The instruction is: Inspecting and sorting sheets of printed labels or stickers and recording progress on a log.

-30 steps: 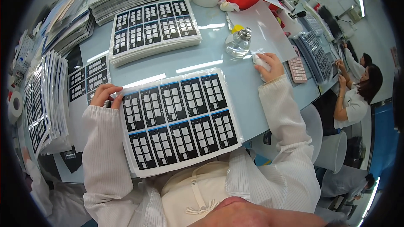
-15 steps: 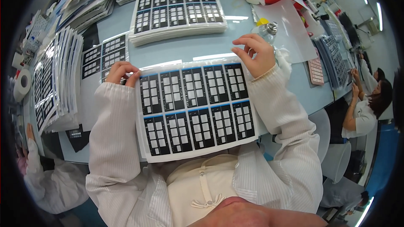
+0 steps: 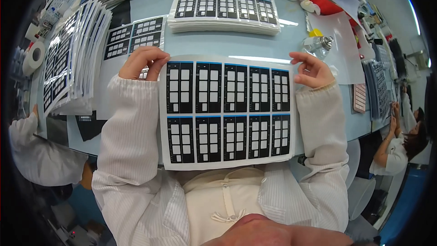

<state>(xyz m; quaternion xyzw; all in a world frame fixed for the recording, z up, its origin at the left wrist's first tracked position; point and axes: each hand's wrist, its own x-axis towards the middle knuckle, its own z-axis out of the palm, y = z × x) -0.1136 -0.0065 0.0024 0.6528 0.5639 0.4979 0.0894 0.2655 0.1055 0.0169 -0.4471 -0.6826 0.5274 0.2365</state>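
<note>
In front of me lies a white sheet (image 3: 222, 113) printed with two rows of black panels holding pale squares, edged in blue. Further sheets show beneath its lower right edge. My left hand (image 3: 144, 63) pinches the sheet's far left corner between thumb and fingers. At the far right corner is my right hand (image 3: 314, 71), its thumb and index finger apart and the other fingers curled. It seems to hold nothing; whether the thumb touches the sheet's edge I cannot tell. Beyond the sheet stands a thick stack of similar printed sheets (image 3: 223, 26).
Left of me are a leaning pile of printed sheets (image 3: 75, 59), a flat printed sheet (image 3: 148, 29) and a white roll (image 3: 34, 58). A glass bottle with a metal top (image 3: 317, 45), a red container (image 3: 325, 0) and a pink calculator-like object (image 3: 359, 98) sit to the right. Other people work nearby.
My view has shifted, so the table's things appear further right and higher. The sheet has straightened. My right hand has come down from above the far right corner to beside the sheet's edge.
</note>
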